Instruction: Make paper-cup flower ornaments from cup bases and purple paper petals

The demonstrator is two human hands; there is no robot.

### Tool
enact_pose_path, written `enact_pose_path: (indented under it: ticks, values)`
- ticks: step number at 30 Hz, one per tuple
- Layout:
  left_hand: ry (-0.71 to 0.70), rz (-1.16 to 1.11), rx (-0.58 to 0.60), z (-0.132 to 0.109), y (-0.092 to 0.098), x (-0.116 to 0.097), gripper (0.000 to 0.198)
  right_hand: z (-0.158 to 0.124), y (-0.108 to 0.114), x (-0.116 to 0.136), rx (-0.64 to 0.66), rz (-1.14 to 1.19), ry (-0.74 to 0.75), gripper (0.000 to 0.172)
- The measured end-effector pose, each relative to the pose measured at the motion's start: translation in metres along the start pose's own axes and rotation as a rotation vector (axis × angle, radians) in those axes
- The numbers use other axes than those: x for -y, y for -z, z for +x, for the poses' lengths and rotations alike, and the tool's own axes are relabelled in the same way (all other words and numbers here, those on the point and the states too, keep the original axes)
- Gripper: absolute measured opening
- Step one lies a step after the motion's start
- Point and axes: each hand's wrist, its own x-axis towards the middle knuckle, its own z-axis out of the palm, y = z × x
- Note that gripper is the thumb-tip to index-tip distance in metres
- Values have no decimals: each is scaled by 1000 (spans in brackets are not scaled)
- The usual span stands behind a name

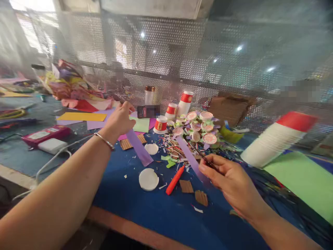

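Observation:
My left hand (121, 118), with a bangle at the wrist, reaches over coloured paper sheets, its fingers bent together. A purple paper strip (140, 149) runs down from under its thumb; the grip itself is partly hidden. My right hand (226, 177) closes around dark, slim scissors (205, 159), blurred, with the blades pointing away to the left. A second purple strip (188, 156) extends beside the blades to its fingertips. Between the hands lie white paper discs (148, 179), a red glue tube (175, 180) and cardboard pieces (186, 186).
Paper cups (160, 124), decorated cup bottoms (195, 126) and scraps stand mid-table. A tilted cup stack (278, 139) and green sheet (301, 180) are at right. A phone (145, 111) leans behind; a magenta box (45, 136) and white cable (49, 165) lie left. Perforated metal (161, 62) closes the back.

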Motion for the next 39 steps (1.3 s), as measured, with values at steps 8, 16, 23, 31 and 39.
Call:
enact_pose_path:
  ticks: [8,16,23,31,39]
  values:
    - [-172,-538,286,-36,3,-65,24,5,-6,6,-7,131,-9,30]
    - [-17,-1181,892,-89,-31,-113,20,6,-10,6,15,195,-26,29]
    - [267,-1408,616,-68,-22,-106,14,8,1,8,33,-237,62,27]
    - [357,-1479,564,-63,-23,-96,6,9,9,1,141,-965,2,13]
    - [255,-1501,687,-72,-27,-98,6,6,9,2,91,-1127,-7,13]
